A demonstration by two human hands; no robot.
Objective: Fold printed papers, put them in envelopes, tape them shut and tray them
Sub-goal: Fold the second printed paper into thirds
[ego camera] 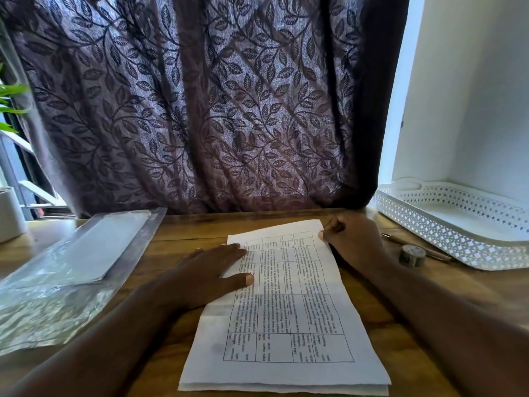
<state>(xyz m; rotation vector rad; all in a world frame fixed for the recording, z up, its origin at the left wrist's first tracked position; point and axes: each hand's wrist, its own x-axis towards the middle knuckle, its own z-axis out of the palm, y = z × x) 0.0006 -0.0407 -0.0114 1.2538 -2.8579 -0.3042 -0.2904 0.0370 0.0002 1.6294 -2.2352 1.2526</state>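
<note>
**Q:** Where does the folded white sheet of printed paper (pixel 286 310) lie relative to each grip?

**A:** It lies flat on the brown wooden counter (pixel 200 227), between the two forearms, with its long axis running from the near edge toward the far side. The left grip (pixel 206 270) is spread, fingers straight and palm down, pressing the sheet's far left margin to the counter. The right grip (pixel 352 239) sits at the far right corner with fingers curled, pinching the sheet's edge (the contact itself is partly in shadow).

**Q:** How does the sheet look?

**A:** Its upper face carries a black ruled table filled with small text, turned sideways to the viewer. At the near edge a second layer shows beneath the top one, slightly offset. The surface is faintly rumpled.

**Q:** What else stands on the counter?

**A:** On the left is a clear plastic packet of white envelopes (pixel 86 253). On the right is a white perforated tray (pixel 443 242). A patterned roll of tape (pixel 412 255) and a slim brown pen (pixel 396 238) lie just beside the tray, apart from the sheet. Behind hangs a dark purple leaf-patterned curtain (pixel 200 110).
</note>
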